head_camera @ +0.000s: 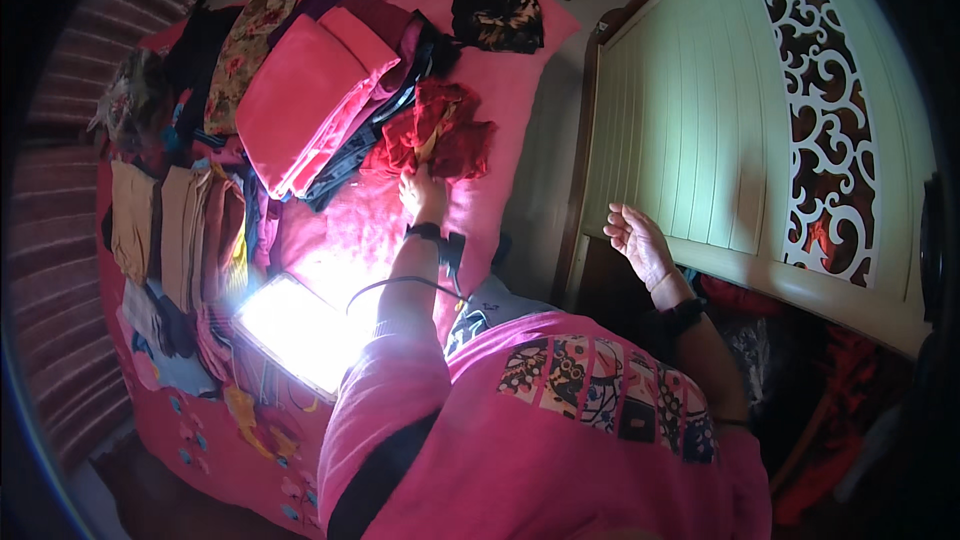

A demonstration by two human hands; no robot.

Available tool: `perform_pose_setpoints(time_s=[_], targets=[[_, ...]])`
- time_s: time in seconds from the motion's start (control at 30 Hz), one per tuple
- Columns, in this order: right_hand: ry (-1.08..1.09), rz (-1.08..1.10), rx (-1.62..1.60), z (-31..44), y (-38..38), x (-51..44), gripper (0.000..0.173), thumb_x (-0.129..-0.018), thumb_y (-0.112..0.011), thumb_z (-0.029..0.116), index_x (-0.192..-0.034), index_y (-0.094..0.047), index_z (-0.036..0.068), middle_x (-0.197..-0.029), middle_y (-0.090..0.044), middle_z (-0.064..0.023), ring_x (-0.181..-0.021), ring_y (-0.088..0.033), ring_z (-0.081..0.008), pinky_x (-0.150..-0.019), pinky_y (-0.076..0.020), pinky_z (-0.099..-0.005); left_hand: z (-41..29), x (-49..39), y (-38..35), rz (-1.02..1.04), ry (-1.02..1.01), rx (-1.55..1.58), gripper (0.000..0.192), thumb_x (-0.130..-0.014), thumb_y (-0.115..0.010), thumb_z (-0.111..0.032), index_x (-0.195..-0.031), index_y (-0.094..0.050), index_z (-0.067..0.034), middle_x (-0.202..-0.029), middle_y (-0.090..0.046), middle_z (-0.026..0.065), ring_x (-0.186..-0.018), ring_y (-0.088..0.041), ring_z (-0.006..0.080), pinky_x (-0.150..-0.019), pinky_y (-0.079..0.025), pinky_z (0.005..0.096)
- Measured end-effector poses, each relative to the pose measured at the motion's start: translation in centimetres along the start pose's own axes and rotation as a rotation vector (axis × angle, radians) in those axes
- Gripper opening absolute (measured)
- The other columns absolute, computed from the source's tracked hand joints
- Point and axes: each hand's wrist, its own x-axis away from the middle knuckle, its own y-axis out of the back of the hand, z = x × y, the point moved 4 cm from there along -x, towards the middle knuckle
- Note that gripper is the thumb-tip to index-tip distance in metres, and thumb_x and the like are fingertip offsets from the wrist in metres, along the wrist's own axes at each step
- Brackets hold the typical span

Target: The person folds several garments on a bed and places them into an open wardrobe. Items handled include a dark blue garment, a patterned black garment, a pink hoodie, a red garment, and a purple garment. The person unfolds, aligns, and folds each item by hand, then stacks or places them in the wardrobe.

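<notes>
My left hand (422, 195) reaches over the pink bed cover and grips the near edge of a crumpled red cloth (442, 131) with a yellowish strip. Its fingertips are partly lost in the folds. To the left of that cloth, folded bright pink fabric (311, 90) lies on top of a pile of dark and purple garments. My right hand (637, 240) is raised in the air beside a pale green panelled door (675, 135), fingers apart and loosely bent, holding nothing. Both wrists wear dark straps.
A glaring lit panel (292, 330) lies on the bed by my left forearm. Folded beige clothes (184, 232) and a floral fabric (244, 67) stand along the left side. A dark patterned folded cloth (498, 18) rests at the far end. A cable (390, 281) hangs at my left arm.
</notes>
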Motion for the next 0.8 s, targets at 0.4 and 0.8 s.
perform_pose_setpoints(time_s=[0.4, 0.8], targets=[[-0.282, 0.388, -0.056, -1.1, -6.1, 0.8, 0.038, -0.087, -0.056, 0.039, -0.112, -0.054, 0.01, -0.092, -0.06, -0.003, -0.083, -0.06, -0.0118, -0.069, -0.049, -0.0277, -18.3, 15.4, 13.4, 0.526, -0.834, 0.885, 0.027, -0.064, -0.064, -0.011, -0.089, -0.058, -0.003, -0.081, -0.054, 0.0156, -0.075, -0.056, 0.0316, -0.065, -0.046, 0.0376], [0.202, 0.294, -0.023, 8.6, -6.3, 5.9, 0.034, -0.089, -0.056, 0.025, -0.114, -0.052, 0.002, -0.099, -0.062, -0.0048, -0.086, -0.061, -0.013, -0.077, -0.0495, -0.0273, -17.4, 19.5, 12.3, 0.014, -0.844, 0.656, 0.102, -0.059, -0.077, -0.026, -0.141, -0.018, -0.013, -0.145, -0.011, 0.0236, -0.132, -0.014, 0.0429, -0.102, -0.017, 0.0586]])
